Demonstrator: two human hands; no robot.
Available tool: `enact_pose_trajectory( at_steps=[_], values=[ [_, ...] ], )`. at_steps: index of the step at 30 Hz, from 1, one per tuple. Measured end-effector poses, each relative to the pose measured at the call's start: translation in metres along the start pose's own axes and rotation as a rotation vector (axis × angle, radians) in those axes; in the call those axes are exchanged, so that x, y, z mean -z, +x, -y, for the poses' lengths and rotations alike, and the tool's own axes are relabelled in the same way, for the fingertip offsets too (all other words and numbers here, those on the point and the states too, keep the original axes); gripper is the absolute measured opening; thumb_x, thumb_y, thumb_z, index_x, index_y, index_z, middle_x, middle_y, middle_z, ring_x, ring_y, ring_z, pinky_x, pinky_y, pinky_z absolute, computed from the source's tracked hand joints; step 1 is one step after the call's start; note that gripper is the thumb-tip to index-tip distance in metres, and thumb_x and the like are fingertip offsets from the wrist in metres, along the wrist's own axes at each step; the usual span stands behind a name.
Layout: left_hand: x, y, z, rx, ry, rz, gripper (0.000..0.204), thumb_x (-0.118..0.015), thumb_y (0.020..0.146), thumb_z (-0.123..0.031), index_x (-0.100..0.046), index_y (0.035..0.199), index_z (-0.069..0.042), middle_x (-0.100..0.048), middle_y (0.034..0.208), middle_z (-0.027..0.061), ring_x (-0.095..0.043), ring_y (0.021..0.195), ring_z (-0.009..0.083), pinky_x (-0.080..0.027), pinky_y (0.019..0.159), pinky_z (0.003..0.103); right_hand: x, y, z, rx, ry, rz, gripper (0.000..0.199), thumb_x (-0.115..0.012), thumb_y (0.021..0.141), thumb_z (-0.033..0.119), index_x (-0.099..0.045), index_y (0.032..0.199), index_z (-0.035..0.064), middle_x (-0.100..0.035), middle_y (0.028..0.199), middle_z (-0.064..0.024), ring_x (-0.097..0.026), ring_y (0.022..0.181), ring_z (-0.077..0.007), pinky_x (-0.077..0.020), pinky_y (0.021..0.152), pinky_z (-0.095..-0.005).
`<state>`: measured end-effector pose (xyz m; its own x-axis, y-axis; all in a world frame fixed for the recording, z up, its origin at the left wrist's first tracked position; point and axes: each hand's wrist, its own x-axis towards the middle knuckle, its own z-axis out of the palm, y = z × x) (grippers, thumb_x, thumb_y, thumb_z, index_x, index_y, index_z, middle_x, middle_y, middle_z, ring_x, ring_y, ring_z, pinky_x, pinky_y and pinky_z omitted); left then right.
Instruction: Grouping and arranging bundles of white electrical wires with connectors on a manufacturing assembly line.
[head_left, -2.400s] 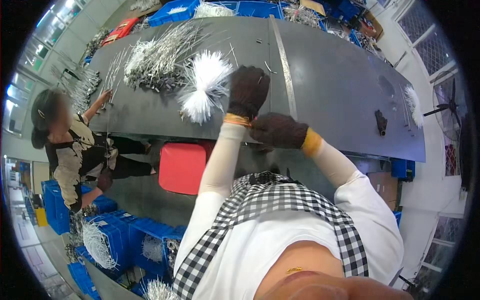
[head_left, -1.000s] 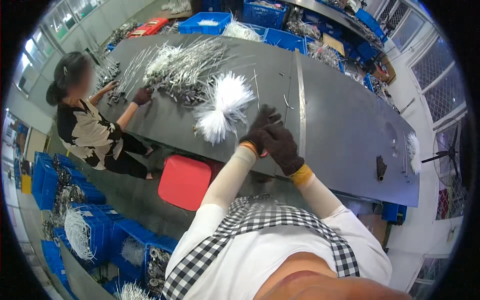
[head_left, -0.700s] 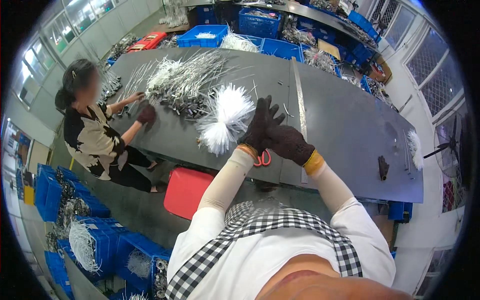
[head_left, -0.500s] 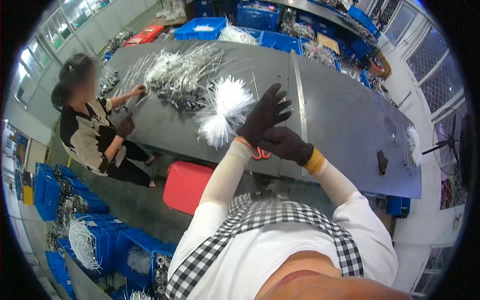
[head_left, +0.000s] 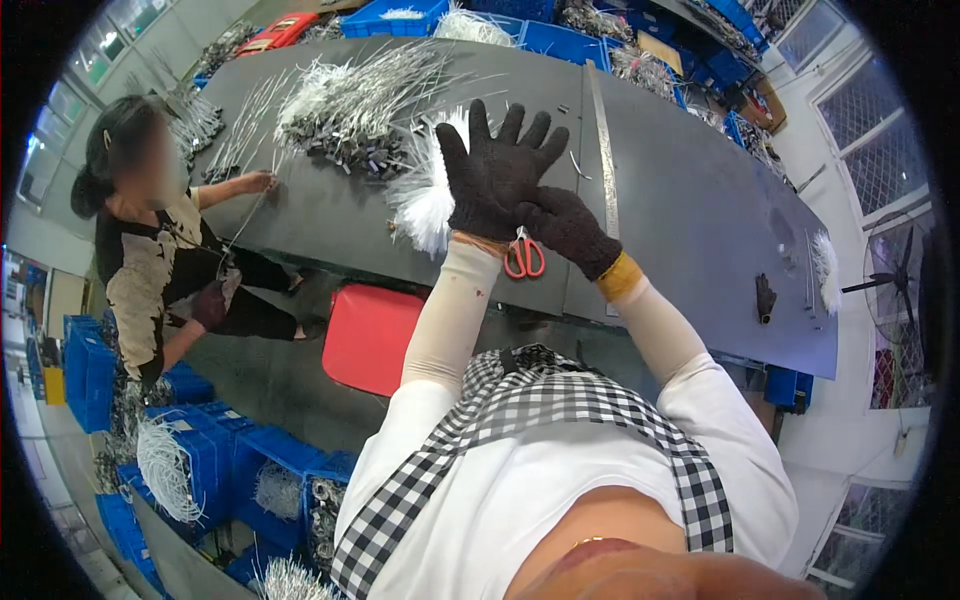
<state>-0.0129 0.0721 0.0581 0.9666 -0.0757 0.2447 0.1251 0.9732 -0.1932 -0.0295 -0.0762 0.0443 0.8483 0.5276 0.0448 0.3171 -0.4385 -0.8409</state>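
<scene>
My left hand (head_left: 497, 172) wears a dark knitted glove and is raised over the table's near edge, fingers spread wide. Gloved alike, with a yellow cuff, my right hand (head_left: 574, 230) has its fingers bent against the heel of the left glove, gripping it by that side. Just below the hands lie scissors (head_left: 524, 262) with red handles, their blades mostly hidden. A fanned bundle of white strands (head_left: 424, 208) rests left of my left hand, partly covered by it. Beyond it is a large heap of pale strands with dark ends (head_left: 340, 120).
A grey table (head_left: 690, 220) carries a flat metal strip (head_left: 604, 150) and a loose dark glove (head_left: 765, 298). At the left a co-worker (head_left: 150, 230) handles thin strands. A red stool (head_left: 368, 340) stands by the near edge. Blue crates (head_left: 270, 490) are lower left; a fan (head_left: 888, 283) is right.
My left hand has turned and its fingers have spread upward. My right hand stays against the left glove. More of the scissors shows. The co-worker's lower hand has moved down.
</scene>
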Motion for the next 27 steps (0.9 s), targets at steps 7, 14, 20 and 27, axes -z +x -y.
enact_pose_trajectory(
  at_steps=[7, 14, 20, 27],
  values=[
    [0.008, -0.011, 0.000, 0.010, 0.099, 0.034, 0.057, -0.064, 0.095, -0.059, -0.058, 0.139, -0.024, -0.053, 0.145, 0.0230, -0.045, 0.136, 0.0520, -0.026, 0.117, 0.074, -0.001, -0.021, 0.003, 0.186, -0.182, 0.130, 0.033, -0.063, 0.101, 0.034, -0.072, 0.108, 0.0033, -0.071, 0.092, -0.0219, -0.069, 0.086, -0.0397, -0.0529, 0.079, -0.0473],
    [0.027, 0.018, 0.007, 0.012, 0.319, -0.261, 0.050, -0.054, 0.102, -0.044, -0.068, 0.124, -0.001, -0.068, 0.129, 0.0253, -0.062, 0.124, 0.0447, -0.039, 0.115, 0.065, -0.001, -0.022, -0.016, -0.038, -0.077, 0.040, 0.028, -0.064, 0.098, 0.028, -0.071, 0.107, 0.0026, -0.070, 0.093, -0.0226, -0.068, 0.089, -0.0414, -0.0530, 0.081, -0.0479],
    [0.076, 0.019, 0.009, 0.085, 0.878, -0.156, 0.061, -0.034, 0.109, -0.046, -0.036, 0.158, -0.009, -0.043, 0.157, 0.0175, -0.045, 0.143, 0.0364, -0.031, 0.122, 0.057, 0.011, -0.115, -0.116, 0.032, -0.475, 0.199, 0.050, -0.076, 0.083, 0.038, -0.065, 0.118, 0.0047, -0.068, 0.117, -0.0192, -0.066, 0.107, -0.0390, -0.0534, 0.090, -0.0503],
    [0.196, -0.098, 0.026, 0.540, 1.770, -0.034, 0.048, -0.044, 0.109, -0.022, -0.044, 0.155, -0.009, -0.052, 0.154, 0.0100, -0.046, 0.143, 0.0211, -0.040, 0.113, 0.035, 0.089, -0.313, -0.295, -0.746, -0.512, 0.296, 0.051, -0.052, 0.099, 0.045, -0.064, 0.131, 0.0078, -0.066, 0.130, -0.0202, -0.062, 0.120, -0.0399, -0.0479, 0.103, -0.0503]
  ],
)
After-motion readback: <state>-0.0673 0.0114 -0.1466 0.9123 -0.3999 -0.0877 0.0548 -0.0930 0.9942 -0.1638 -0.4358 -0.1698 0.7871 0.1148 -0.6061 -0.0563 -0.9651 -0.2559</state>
